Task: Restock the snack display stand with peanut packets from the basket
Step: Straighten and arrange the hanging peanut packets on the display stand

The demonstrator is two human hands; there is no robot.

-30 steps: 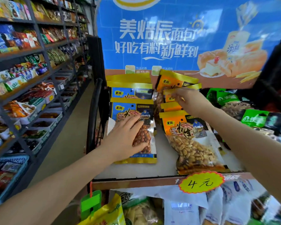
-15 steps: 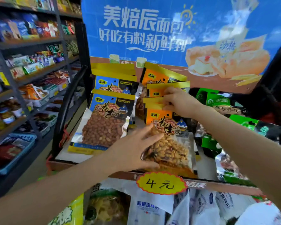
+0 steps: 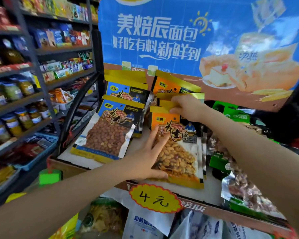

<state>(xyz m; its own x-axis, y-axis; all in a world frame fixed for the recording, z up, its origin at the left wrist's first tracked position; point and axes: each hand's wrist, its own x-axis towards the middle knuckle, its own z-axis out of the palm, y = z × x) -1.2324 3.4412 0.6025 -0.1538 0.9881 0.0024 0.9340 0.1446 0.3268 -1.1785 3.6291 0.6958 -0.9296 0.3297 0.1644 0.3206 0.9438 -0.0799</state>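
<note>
Orange peanut packet (image 3: 178, 150) under spread left fingers (image 3: 155, 138); right fingers (image 3: 175, 110) pinched on gold-topped packets (image 3: 164, 105) behind.

Shop aisle: dark metal shelving (image 3: 33, 69) at 9 o'clock, stocked with jars and snacks; blue bread poster (image 3: 188, 35) at 12 o'clock.

Shop aisle and signage around the stand

A blue bread poster (image 3: 188, 37) with white Chinese lettering stands at the back. A yellow price tag (image 3: 154, 199) reading "4 元" hangs at the front edge. Dark shelving (image 3: 41, 69) on the left carries jars (image 3: 12, 91) and assorted boxed snacks, with a blue crate (image 3: 40, 152) lower down. Green packets (image 3: 231, 114) lie on the right.
</note>
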